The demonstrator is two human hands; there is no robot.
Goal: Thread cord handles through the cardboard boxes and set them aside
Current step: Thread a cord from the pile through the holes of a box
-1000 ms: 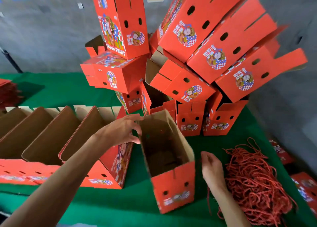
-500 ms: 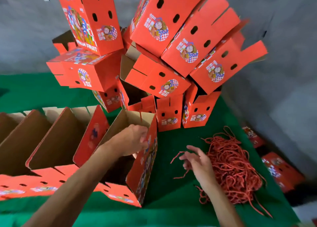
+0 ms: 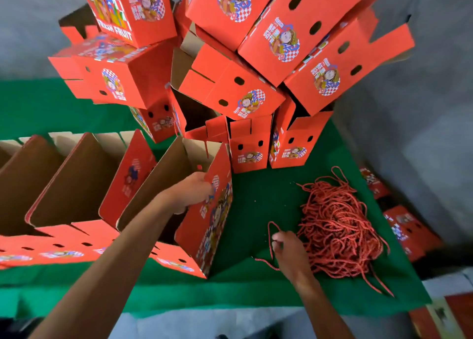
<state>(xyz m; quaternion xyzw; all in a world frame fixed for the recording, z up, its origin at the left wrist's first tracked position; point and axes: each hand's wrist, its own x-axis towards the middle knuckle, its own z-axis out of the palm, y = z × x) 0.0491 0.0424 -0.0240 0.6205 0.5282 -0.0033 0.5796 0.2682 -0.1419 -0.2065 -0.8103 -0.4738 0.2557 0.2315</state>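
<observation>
Our left hand (image 3: 194, 193) grips the light, stiff box (image 3: 204, 210) wall mid-frame; our right hand (image 3: 286, 249) pinches one limp cord (image 3: 271, 236) near its end.

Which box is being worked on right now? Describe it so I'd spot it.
On the green table, a row of open boxes lies along the left. It is the rightmost box, nearest the red cord pile, and the only one the left hand grips.

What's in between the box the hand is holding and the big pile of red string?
Mostly bare green cloth. Between the open box and the cord pile, only the right hand pinching one cord, seen in the head view.
</observation>
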